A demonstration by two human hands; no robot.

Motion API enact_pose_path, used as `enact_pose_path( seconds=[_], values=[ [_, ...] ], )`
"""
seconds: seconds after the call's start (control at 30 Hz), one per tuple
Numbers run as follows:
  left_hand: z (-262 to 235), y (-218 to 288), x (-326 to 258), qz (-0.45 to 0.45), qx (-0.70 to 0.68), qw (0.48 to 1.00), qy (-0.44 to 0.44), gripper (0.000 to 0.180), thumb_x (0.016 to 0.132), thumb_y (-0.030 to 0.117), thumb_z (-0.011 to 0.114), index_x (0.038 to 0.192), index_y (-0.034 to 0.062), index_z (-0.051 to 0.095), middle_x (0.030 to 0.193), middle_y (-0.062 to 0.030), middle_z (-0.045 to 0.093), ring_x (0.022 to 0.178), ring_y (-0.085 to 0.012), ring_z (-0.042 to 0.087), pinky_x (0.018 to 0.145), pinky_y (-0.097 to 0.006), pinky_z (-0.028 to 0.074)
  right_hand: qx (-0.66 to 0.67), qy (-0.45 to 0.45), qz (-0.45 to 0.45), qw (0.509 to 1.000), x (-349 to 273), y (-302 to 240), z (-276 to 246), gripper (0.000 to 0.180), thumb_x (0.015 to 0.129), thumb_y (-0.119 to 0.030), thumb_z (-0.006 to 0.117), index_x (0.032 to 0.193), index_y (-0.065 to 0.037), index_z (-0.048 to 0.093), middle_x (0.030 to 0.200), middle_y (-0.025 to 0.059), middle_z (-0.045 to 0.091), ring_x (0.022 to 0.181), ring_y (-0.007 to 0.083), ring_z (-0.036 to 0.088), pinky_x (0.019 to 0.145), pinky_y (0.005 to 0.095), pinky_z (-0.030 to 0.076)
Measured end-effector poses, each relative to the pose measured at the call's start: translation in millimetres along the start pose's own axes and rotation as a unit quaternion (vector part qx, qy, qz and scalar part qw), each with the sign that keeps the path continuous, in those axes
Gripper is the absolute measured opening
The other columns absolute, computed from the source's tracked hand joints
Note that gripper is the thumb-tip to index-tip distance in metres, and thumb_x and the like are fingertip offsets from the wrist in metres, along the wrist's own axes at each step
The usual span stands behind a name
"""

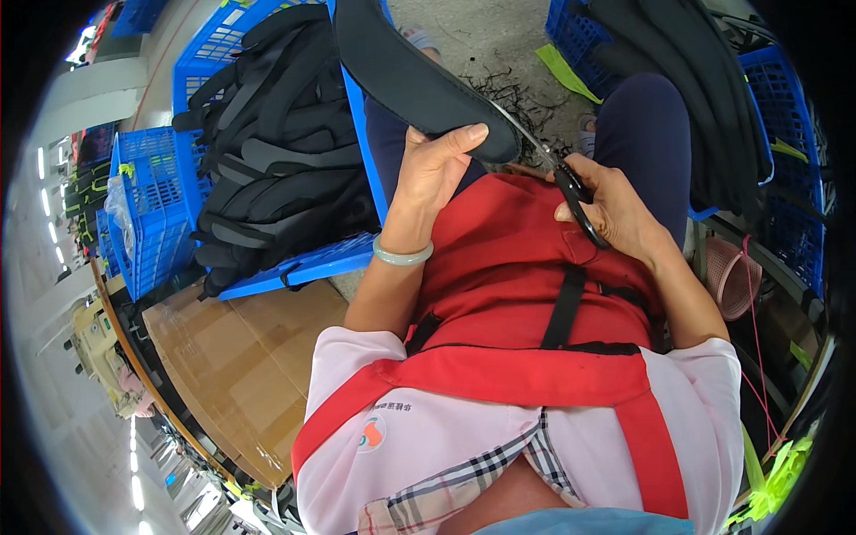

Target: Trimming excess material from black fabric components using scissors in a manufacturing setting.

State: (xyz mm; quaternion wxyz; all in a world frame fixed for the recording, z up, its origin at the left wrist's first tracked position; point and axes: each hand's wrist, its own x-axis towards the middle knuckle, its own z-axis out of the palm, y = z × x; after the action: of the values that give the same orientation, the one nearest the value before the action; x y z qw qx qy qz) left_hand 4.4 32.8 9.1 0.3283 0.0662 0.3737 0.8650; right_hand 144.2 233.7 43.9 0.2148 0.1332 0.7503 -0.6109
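A long, curved black padded strip (406,76) stretches from the top of the view down to my lap. Its lower end is pinched in my left hand (434,169), thumb on top and the fingers mostly hidden beneath. My right hand (615,201) grips black-handled scissors (571,185) by the finger loops. The scissors' metal blades lie along the right edge of the strip, close to its rounded end. How far apart the blades are, I cannot tell.
At left, a blue plastic crate (379,174) holds several similar black strips, with a cardboard box (236,366) below. More black strips (695,107) hang over blue crates at right, near a pink basket (731,278). Dark trimmings (526,107) litter the floor.
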Motion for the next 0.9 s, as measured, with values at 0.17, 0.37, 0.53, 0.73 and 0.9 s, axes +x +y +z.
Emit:
enact_pose_path(
  seconds=[0.17,0.37,0.53,0.73,0.9],
  values=[
    [3,0,-3,0.001,-0.006,1.0,-0.002,0.022,0.08,-0.011,0.066,0.095,0.0048,0.066,0.093,-0.0033,0.067,0.087,-0.0142,0.065,0.082,-0.029,0.052,-0.08,0.029,-0.109,0.99,-6,-1,3,0.055,0.076,-0.04,0.08,0.101,0.0,0.05,0.068,0.0085,0.042,0.062,0.0183,0.039,0.057,0.033,0.038],
    [1,-2,-1,0.009,-0.025,1.0,-0.001,0.024,0.081,-0.011,0.065,0.099,0.0044,0.065,0.096,-0.0042,0.067,0.089,-0.015,0.065,0.083,-0.029,0.053,-0.057,0.008,-0.064,0.996,-2,1,8,0.069,0.072,-0.049,0.08,0.109,0.002,0.053,0.073,0.0015,0.036,0.07,0.0122,0.036,0.062,0.0278,0.034],
    [-2,-1,-3,0.011,-0.026,1.0,0.0,0.025,0.081,-0.011,0.065,0.1,0.0041,0.065,0.097,-0.0042,0.067,0.09,-0.0154,0.065,0.084,-0.03,0.053,0.012,-0.008,-0.053,0.998,1,7,6,0.058,0.075,-0.045,0.079,0.1,0.001,0.053,0.071,-0.0011,0.037,0.068,0.0099,0.036,0.059,0.0267,0.034],
    [-5,-1,-5,0.004,-0.016,0.999,-0.028,0.025,0.081,-0.011,0.066,0.101,0.0046,0.065,0.095,-0.0031,0.066,0.089,-0.0151,0.065,0.084,-0.031,0.053,-0.106,0.026,-0.138,0.984,-2,-2,4,0.055,0.078,-0.044,0.077,0.096,0.0,0.05,0.066,0.0071,0.04,0.063,0.0156,0.038,0.057,0.0303,0.036],
    [-4,-1,-5,-0.001,-0.025,1.0,-0.008,0.024,0.081,-0.011,0.066,0.099,0.0053,0.065,0.094,-0.0028,0.066,0.089,-0.0147,0.065,0.085,-0.031,0.053,-0.109,-0.005,-0.089,0.99,3,-3,7,0.06,0.076,-0.045,0.078,0.099,0.001,0.049,0.068,0.0128,0.043,0.064,0.0244,0.04,0.061,0.0357,0.039]
  ],
)
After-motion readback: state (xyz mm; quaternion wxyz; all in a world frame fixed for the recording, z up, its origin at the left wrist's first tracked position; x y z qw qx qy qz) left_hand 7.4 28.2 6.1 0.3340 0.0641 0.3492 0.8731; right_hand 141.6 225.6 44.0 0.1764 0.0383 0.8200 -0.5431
